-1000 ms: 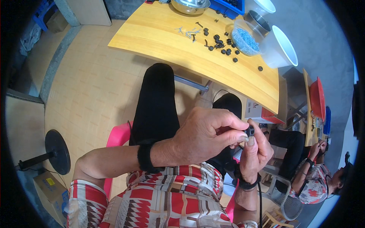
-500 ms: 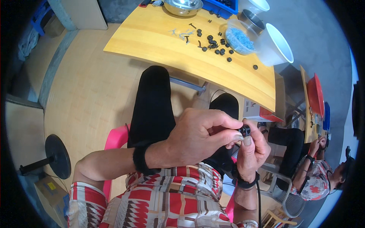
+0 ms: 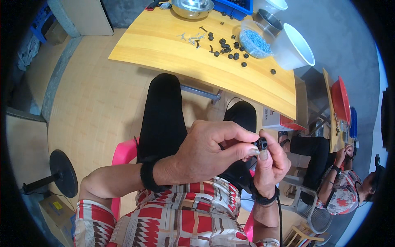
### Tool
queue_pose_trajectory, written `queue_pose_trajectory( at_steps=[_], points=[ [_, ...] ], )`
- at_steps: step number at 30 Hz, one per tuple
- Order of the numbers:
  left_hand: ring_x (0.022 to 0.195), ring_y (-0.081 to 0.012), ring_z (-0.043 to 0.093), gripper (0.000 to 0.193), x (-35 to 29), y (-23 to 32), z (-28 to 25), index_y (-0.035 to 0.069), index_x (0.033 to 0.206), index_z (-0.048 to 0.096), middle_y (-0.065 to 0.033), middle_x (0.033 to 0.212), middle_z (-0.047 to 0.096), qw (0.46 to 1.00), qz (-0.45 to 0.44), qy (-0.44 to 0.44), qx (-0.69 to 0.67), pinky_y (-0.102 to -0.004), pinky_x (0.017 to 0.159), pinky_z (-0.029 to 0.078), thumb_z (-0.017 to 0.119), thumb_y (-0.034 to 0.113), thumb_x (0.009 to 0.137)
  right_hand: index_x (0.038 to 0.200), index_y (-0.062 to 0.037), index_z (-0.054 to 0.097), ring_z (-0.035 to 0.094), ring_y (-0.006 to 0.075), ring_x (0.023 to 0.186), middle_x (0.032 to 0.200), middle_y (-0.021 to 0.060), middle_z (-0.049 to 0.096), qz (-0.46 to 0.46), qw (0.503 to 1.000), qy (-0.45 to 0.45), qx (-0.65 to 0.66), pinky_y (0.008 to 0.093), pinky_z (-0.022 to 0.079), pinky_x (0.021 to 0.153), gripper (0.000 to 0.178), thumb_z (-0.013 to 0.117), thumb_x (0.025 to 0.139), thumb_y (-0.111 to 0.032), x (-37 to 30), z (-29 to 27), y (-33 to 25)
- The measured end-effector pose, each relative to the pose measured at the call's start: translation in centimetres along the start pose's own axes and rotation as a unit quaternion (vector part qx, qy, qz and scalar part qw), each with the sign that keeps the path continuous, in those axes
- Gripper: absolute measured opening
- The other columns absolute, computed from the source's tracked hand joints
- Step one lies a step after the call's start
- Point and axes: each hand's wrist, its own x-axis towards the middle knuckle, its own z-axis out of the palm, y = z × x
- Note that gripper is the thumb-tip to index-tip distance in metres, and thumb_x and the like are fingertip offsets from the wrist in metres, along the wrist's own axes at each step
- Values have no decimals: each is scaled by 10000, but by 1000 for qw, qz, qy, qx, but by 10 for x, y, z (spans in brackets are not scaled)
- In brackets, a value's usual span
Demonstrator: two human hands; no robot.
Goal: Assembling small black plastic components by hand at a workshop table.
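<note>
Above my lap, a small round black plastic part (image 3: 261, 143) with openings in its side is pinched between both hands. My left hand (image 3: 205, 150) reaches it from the left, thumb and forefinger closed at its near left edge. My right hand (image 3: 272, 164) grips it from the right between thumb and fingers. Part of it hides behind the fingertips, so I cannot tell whether a smaller piece is in it. On the table beyond lie several loose black parts (image 3: 230, 56) of similar look, with silvery pins (image 3: 196, 39) to their left.
The wooden table (image 3: 164, 49) stands beyond my knees. On it are a clear bowl of blue screws (image 3: 255, 43), a white bucket (image 3: 293, 48), a metal bowl (image 3: 192, 9) and a blue tray (image 3: 234, 10). At right, another person (image 3: 339, 187) sits by a second table with a red basin (image 3: 340, 101).
The whole view has shifted slightly. Both hands keep their hold on the black part, which looks turned a little between the fingertips.
</note>
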Motion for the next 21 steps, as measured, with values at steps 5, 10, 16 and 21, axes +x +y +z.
queue_pose_trajectory(
  at_steps=[5, 10, 16, 21],
  points=[
    [722, -109, 627, 170, 0, -2, 0, 11, 917, 625, -96, 803, 652, 1000, 7, 4, 5, -201, 604, 486, 648, 68, 759, 1050, 65, 559, 567, 121, 573, 691, 88, 596, -9, 1000, 3, 1, 218, 449, 537, 284, 552, 824, -107, 2, 2, -1],
    [734, -105, 621, 170, -1, -1, 1, 6, 921, 623, -91, 813, 648, 1000, -10, 6, 12, -201, 615, 486, 644, 55, 759, 1044, 75, 562, 529, 129, 533, 655, 95, 571, -112, 984, -23, -134, 228, 415, 499, 281, 558, 807, -76, 10, 1, -8],
    [757, -77, 595, 187, -1, -6, 4, 5, 957, 610, -87, 855, 636, 1000, -14, 6, 5, -191, 635, 481, 619, 16, 770, 1039, 72, 573, 469, 147, 500, 613, 104, 533, -126, 976, -11, -177, 245, 369, 468, 290, 574, 763, -15, 4, -2, 0],
    [757, -66, 581, 195, -2, -7, 5, 4, 967, 604, -67, 839, 626, 998, -41, 14, -44, -184, 644, 474, 622, 25, 774, 1040, 73, 571, 461, 144, 494, 595, 95, 514, -128, 972, -7, -195, 250, 367, 465, 291, 574, 756, 10, 5, 1, -4]
  ],
)
